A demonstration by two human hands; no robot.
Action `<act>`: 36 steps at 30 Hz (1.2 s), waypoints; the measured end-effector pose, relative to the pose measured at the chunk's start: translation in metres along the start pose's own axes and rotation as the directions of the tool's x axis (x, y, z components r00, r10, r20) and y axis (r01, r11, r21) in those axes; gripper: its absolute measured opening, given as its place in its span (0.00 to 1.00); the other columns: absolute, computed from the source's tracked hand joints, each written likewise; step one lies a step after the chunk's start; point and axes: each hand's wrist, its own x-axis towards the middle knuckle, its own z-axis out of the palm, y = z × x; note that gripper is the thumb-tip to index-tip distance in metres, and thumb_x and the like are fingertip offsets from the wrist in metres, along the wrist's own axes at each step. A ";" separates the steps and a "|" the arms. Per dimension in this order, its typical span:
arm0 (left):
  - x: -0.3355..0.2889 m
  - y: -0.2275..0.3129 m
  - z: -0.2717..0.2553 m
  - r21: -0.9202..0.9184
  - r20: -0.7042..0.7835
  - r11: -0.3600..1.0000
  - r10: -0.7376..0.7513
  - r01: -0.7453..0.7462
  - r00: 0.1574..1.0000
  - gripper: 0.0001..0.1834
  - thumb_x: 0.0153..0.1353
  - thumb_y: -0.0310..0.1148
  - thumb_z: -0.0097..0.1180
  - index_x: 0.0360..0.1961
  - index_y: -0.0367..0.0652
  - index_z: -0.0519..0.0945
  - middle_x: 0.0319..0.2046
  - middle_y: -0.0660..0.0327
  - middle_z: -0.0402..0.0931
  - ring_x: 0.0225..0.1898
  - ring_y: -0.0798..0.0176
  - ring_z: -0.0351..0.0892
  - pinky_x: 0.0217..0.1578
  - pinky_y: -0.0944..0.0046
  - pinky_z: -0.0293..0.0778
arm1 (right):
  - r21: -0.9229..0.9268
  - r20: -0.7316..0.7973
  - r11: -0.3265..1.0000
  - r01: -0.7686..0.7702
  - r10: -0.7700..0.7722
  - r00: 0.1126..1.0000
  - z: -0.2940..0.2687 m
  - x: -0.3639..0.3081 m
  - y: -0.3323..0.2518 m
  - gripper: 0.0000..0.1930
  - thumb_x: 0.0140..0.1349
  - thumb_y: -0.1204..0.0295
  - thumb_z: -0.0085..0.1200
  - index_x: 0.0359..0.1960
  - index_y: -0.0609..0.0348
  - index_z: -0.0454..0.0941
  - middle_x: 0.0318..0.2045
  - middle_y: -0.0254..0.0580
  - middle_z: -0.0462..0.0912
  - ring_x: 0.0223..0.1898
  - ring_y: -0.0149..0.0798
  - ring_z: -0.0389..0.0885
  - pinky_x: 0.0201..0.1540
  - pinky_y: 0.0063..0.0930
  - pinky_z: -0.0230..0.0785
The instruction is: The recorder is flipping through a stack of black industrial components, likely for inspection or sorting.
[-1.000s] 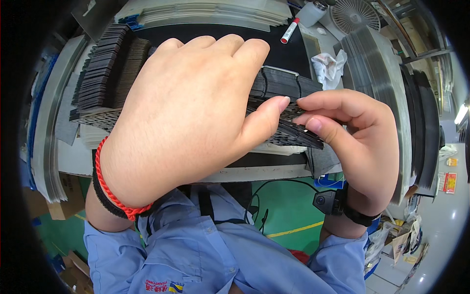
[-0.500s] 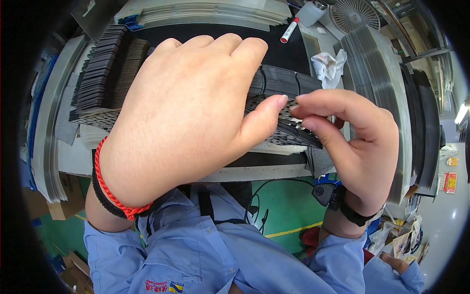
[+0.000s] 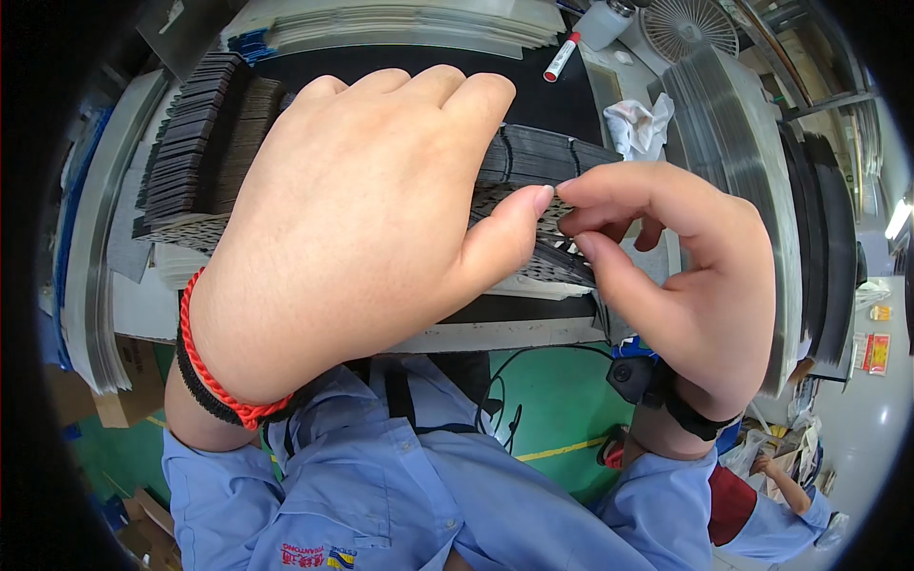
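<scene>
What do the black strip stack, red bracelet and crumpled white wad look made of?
Black strip stack: possibly plastic or coated metal; dark, low sheen, thin layers.
Red bracelet: likely textile cord; braided twist, slight sheen.
Crumpled white wad: paper or thin cloth, can't tell; matte, soft creases.

Below the left hand (image 3: 357, 200), upside-down red lettering (image 3: 303, 555) and a blue-and-yellow emblem (image 3: 341, 559) sit on the blue shirt (image 3: 409, 485).

The left grip (image 3: 371, 200) hides part of the black bundle (image 3: 545, 157), and the top edge crops the fan (image 3: 689, 29).
</scene>
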 end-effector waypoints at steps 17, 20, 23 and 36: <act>0.002 0.002 -0.001 -0.019 0.003 1.000 -0.006 0.006 1.000 0.28 0.60 0.42 0.59 0.58 0.38 0.76 0.45 0.50 0.81 0.45 0.46 0.79 0.45 0.52 0.68 | 0.065 -0.104 0.995 -0.071 0.078 0.991 0.013 0.001 -0.010 0.18 0.47 0.87 0.57 0.43 0.64 0.79 0.30 0.33 0.82 0.33 0.23 0.77 0.37 0.19 0.66; 0.001 0.003 -0.001 -0.011 0.003 1.000 -0.008 0.008 1.000 0.29 0.59 0.42 0.59 0.59 0.38 0.76 0.45 0.50 0.81 0.45 0.46 0.79 0.44 0.52 0.68 | 0.047 -0.146 0.998 -0.040 0.047 0.988 0.017 0.002 -0.011 0.18 0.47 0.88 0.57 0.42 0.64 0.78 0.30 0.32 0.81 0.33 0.23 0.77 0.36 0.19 0.66; 0.001 0.003 0.001 -0.020 -0.018 1.000 -0.009 0.009 1.000 0.29 0.58 0.42 0.59 0.59 0.39 0.76 0.45 0.50 0.81 0.45 0.46 0.78 0.44 0.52 0.68 | 0.034 -0.182 0.999 -0.005 0.012 0.983 0.020 0.003 -0.009 0.18 0.46 0.88 0.57 0.42 0.63 0.77 0.31 0.32 0.81 0.33 0.23 0.76 0.36 0.19 0.65; 0.003 0.003 0.000 -0.021 -0.008 1.000 -0.018 0.018 1.000 0.29 0.61 0.43 0.59 0.59 0.38 0.75 0.44 0.50 0.81 0.44 0.46 0.78 0.44 0.53 0.68 | 0.038 -0.421 0.992 0.119 -0.092 0.903 0.013 -0.011 -0.007 0.18 0.50 0.90 0.53 0.44 0.64 0.73 0.36 0.42 0.79 0.36 0.27 0.75 0.40 0.19 0.65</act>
